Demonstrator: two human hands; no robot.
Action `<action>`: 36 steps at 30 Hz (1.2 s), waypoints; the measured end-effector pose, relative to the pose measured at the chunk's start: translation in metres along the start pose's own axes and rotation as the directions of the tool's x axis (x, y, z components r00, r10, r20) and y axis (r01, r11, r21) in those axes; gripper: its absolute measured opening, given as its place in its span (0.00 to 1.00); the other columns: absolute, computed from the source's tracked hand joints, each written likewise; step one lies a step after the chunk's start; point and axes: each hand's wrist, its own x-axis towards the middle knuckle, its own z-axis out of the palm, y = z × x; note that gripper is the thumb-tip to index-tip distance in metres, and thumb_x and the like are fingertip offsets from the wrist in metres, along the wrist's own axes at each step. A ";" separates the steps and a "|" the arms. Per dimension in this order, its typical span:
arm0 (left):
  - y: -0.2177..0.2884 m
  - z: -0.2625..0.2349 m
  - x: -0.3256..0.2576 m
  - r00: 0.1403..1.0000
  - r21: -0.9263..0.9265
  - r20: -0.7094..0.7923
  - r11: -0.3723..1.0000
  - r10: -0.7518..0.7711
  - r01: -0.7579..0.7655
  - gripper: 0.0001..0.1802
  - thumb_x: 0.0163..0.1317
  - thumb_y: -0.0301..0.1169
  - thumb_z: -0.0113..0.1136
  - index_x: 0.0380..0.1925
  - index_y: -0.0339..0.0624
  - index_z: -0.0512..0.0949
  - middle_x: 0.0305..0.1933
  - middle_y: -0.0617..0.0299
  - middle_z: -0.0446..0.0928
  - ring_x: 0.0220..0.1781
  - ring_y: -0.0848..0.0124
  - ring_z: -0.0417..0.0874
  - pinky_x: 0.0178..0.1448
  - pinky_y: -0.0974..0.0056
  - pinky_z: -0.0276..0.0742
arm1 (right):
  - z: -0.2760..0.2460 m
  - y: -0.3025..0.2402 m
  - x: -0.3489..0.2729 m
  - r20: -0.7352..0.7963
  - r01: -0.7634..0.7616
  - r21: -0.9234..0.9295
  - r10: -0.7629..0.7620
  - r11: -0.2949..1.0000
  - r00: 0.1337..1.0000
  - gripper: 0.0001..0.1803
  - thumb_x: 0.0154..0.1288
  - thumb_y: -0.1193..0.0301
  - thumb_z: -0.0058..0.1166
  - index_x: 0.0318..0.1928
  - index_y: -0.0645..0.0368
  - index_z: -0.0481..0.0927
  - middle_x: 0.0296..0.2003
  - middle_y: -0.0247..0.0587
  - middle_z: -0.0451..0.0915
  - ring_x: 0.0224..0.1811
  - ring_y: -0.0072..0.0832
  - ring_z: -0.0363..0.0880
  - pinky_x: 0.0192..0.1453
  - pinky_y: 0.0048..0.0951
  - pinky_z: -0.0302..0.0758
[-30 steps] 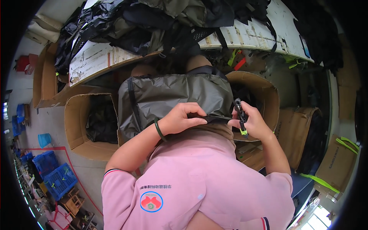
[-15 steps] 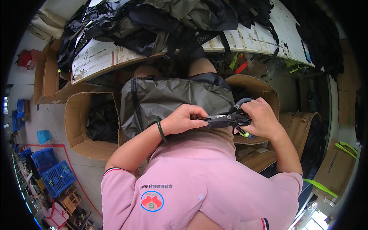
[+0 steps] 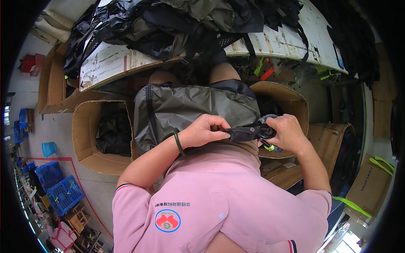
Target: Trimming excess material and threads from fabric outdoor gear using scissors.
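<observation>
A dark olive-grey fabric piece (image 3: 185, 105) with a black strip lies across my lap. My left hand (image 3: 204, 130) is closed, thumb and fingers pinching the black edge of the fabric. Scissors (image 3: 252, 130) with dark handles are in my right hand (image 3: 286, 131), fingers wrapped round the handles. Their blades point left toward my left fingertips and lie along the black material. The blade tips are hard to make out against it. A bit of yellow-green (image 3: 268, 146) shows just below my right hand.
Black and olive fabric pieces (image 3: 168, 29) are heaped on the worn white table (image 3: 278, 42) ahead. A cardboard box (image 3: 88, 158) holding dark fabric stands to my left, another box (image 3: 291, 95) to my right. Blue crates (image 3: 63, 196) sit on the floor at far left.
The pale blade of the scissors that showed near my left fingertips now looks dark and less visible, and the blades seem closer together. Both hands stay almost in place.
</observation>
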 end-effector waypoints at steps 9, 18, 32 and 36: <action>0.038 -0.080 -0.078 0.972 -0.007 -0.174 0.987 -0.156 0.158 0.05 0.61 0.25 0.63 0.36 0.36 0.79 0.33 0.71 0.78 0.36 0.83 0.75 0.41 0.76 0.71 | 0.006 0.020 -0.003 -0.165 -0.196 0.241 0.239 0.950 0.957 0.29 0.41 0.47 0.74 0.26 0.58 0.75 0.20 0.43 0.77 0.25 0.45 0.79 0.30 0.38 0.74; 0.110 -0.192 -0.359 0.249 0.258 -0.949 -0.019 -0.191 0.966 0.12 0.52 0.26 0.70 0.36 0.35 0.80 0.32 0.63 0.80 0.36 0.77 0.78 0.45 0.70 0.75 | 0.026 0.041 0.012 -0.154 -0.259 0.373 0.335 0.891 0.930 0.30 0.40 0.50 0.76 0.29 0.60 0.75 0.23 0.47 0.78 0.27 0.49 0.78 0.32 0.39 0.73; 0.277 0.036 -0.193 0.429 0.631 0.129 0.259 0.894 -0.731 0.16 0.68 0.45 0.54 0.41 0.45 0.81 0.29 0.66 0.73 0.24 0.75 0.73 0.35 0.65 0.61 | 0.047 0.025 0.035 -0.109 -0.208 0.465 0.289 0.860 0.951 0.27 0.44 0.53 0.75 0.30 0.61 0.76 0.22 0.49 0.77 0.26 0.48 0.77 0.33 0.38 0.73; 0.303 0.070 -0.129 0.446 0.526 0.224 0.277 0.867 -0.804 0.16 0.67 0.45 0.55 0.39 0.46 0.81 0.29 0.63 0.74 0.25 0.71 0.74 0.34 0.63 0.63 | 0.054 0.024 0.030 -0.102 -0.192 0.492 0.275 0.849 0.956 0.26 0.44 0.54 0.75 0.31 0.61 0.77 0.23 0.50 0.78 0.26 0.48 0.77 0.33 0.38 0.72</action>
